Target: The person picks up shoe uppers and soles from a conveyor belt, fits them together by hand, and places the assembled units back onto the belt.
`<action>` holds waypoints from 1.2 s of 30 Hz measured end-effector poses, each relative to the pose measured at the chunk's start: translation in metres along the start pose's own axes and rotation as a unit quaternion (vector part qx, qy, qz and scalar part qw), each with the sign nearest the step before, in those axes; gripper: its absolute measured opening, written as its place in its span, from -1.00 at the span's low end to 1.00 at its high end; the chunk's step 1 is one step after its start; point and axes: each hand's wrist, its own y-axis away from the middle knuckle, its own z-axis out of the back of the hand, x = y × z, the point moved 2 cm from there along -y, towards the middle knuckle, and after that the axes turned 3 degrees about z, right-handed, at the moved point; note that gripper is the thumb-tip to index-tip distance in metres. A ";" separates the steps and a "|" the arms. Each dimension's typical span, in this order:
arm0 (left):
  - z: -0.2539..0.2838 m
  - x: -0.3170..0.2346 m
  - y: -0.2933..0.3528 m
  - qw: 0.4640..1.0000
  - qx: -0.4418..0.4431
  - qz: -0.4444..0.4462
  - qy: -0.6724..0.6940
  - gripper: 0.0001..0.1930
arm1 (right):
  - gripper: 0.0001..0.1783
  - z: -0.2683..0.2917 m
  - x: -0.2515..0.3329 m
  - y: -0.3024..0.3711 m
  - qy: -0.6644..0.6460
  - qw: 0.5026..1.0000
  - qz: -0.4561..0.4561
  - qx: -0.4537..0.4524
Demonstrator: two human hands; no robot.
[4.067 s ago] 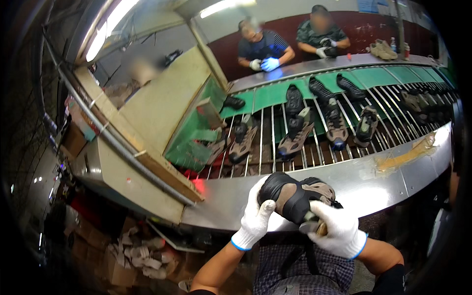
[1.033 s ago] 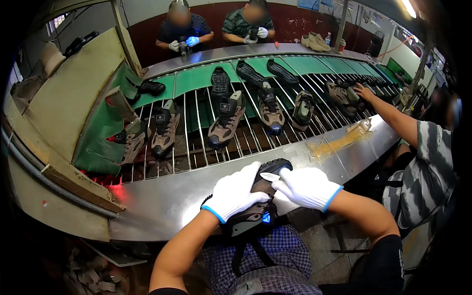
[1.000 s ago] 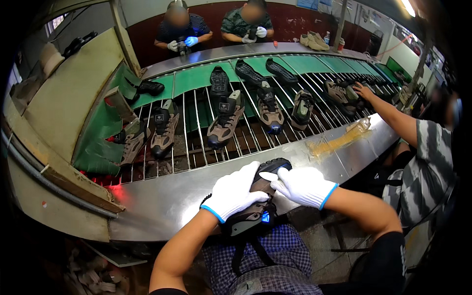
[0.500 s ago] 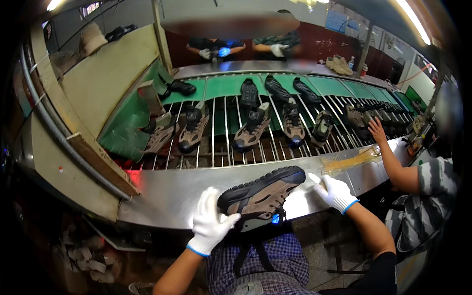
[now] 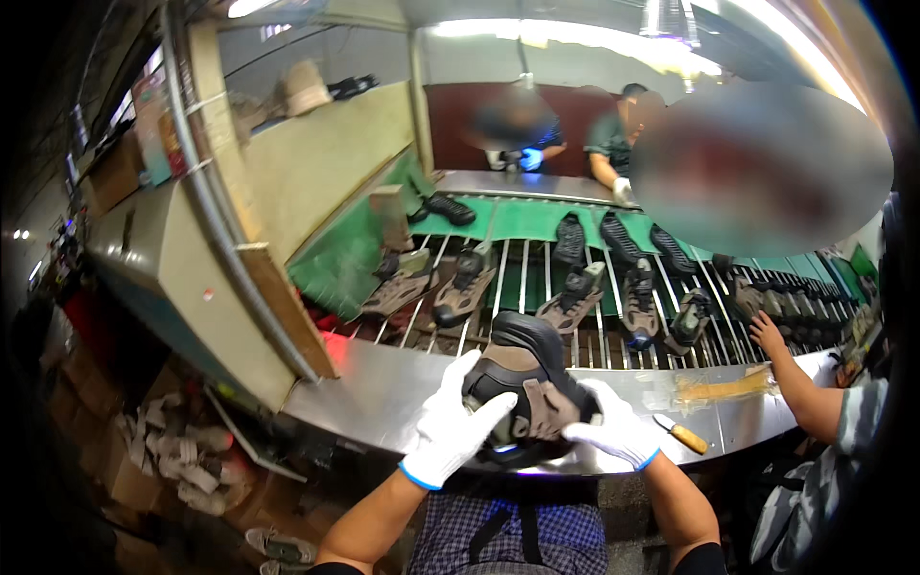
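Observation:
A brown suede and black sneaker (image 5: 537,383) is held up over the near steel ledge, tilted, with its black sole edge toward the top. My left hand (image 5: 450,426), in a white knit glove with a blue cuff, grips it from the left, thumb across the upper. On the other side my right hand (image 5: 613,426), gloved the same way, is closed around the shoe's right end. A short knife (image 5: 682,434) with a yellowish handle lies on the ledge to the right of my right hand, not touched by it.
Beyond the steel ledge (image 5: 369,407) runs a rack of metal rollers (image 5: 522,278) carrying several similar shoes. A co-worker's bare hand (image 5: 767,335) reaches onto it at right. Two people work across the line. A wooden post (image 5: 287,302) bounds the left side.
The shoe has turned from lying sideways to a steeper tilt. My right hand has come in from the right and taken hold of it. The knife now shows on the ledge. The view has shifted left.

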 end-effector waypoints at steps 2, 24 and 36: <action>-0.003 -0.020 -0.007 0.998 0.017 -0.057 -0.016 -0.16 | -0.18 0.011 0.045 -0.017 -0.158 0.977 0.116 -0.088; -0.076 -0.051 0.001 0.939 0.237 -0.237 0.082 -0.28 | 0.40 -0.033 -0.048 0.034 -0.443 0.819 0.063 -0.360; 0.039 0.195 0.011 0.969 -0.049 -0.062 -0.236 -0.50 | 0.10 0.222 -0.233 0.067 0.393 0.726 -0.338 -0.451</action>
